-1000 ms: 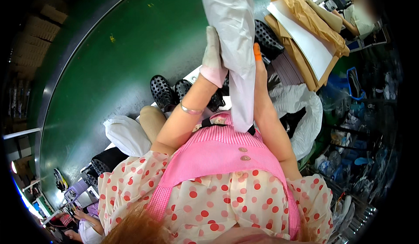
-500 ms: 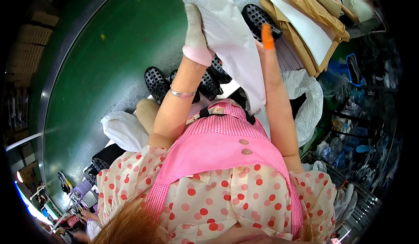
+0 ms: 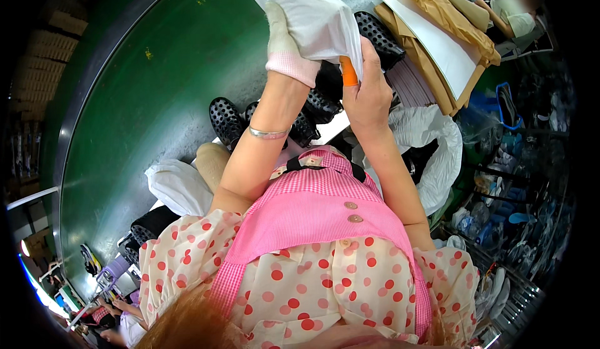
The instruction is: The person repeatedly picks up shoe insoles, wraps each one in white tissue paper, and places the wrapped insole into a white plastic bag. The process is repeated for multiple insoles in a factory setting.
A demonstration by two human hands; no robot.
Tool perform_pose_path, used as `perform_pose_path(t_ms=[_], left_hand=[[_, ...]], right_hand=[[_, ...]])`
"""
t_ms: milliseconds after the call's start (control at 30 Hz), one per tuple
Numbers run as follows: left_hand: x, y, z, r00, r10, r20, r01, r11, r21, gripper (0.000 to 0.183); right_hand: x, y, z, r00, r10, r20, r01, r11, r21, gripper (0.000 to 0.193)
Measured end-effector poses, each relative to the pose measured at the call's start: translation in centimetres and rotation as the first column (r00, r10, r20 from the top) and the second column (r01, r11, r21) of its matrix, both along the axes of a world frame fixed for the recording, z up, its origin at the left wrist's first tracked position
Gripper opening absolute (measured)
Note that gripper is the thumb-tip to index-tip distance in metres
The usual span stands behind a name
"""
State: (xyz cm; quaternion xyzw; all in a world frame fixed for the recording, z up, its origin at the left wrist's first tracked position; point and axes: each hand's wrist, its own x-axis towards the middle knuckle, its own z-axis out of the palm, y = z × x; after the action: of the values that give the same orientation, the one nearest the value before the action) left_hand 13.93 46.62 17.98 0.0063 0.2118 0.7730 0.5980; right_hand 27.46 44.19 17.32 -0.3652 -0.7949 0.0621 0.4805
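A thin white bag (image 3: 312, 18) is held up in front of me, its far end out of the picture at the top. My left hand (image 3: 284, 43), in a pale glove with a pink cuff, grips it from the left side. On the right, my bare right hand (image 3: 369, 99) is closed on the bag's near edge; an orange finger cover (image 3: 348, 71) shows on it. Whether anything is inside the bag I cannot tell. Black perforated shoes (image 3: 226, 123) stand below my hands, and another black shoe (image 3: 379, 39) lies right of the bag.
The green table (image 3: 156, 68) has a curved metal edge. At the right are brown paper and white sheets (image 3: 431, 43), with an open white plastic bag (image 3: 431, 180) nearer me. Left of my arm lies a white bundle (image 3: 178, 186). A co-worker (image 3: 512, 18) sits at the far right.
My right hand has moved up and left, its fingers now closed on the bag's edge. The part of the bag that hung toward me is now gathered up higher.
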Motion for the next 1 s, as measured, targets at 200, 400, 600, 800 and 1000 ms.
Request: perform_pose_path(t_ms=[200,400,600,800,1000], left_hand=[[-0.2,0.2,0.3,0.99,-0.018,0.142,0.031,0.995,-0.09,0.068],[-0.2,-0.1,1.2,0.994,-0.007,0.113,0.021,0.993,-0.118,0.068],[0.2,-1.0,2.5,0.997,0.002,-0.081,-0.006,0.999,-0.049,0.068],[1.3,-1.8,2.7,0.974,0.063,-0.219,-0.056,0.998,0.039,0.067],[1.5,-2.6,2.9,0.899,0.167,-0.404,-0.149,0.986,0.076,0.061]], right_hand=[[-0.1,0.2,0.5,0.988,0.145,0.056,-0.152,0.976,0.156,0.044],[-1.0,-0.8,0.6,0.962,0.227,-0.151,-0.233,0.972,-0.024,0.032],[-1.3,-1.2,1.0,0.949,0.1,-0.3,-0.177,0.955,-0.24,0.022],[-0.6,-0.4,0.9,0.978,0.002,-0.21,-0.054,0.969,-0.243,0.021],[-0.1,-0.5,0.8,0.673,-0.021,-0.74,-0.622,0.525,-0.581,0.019]])
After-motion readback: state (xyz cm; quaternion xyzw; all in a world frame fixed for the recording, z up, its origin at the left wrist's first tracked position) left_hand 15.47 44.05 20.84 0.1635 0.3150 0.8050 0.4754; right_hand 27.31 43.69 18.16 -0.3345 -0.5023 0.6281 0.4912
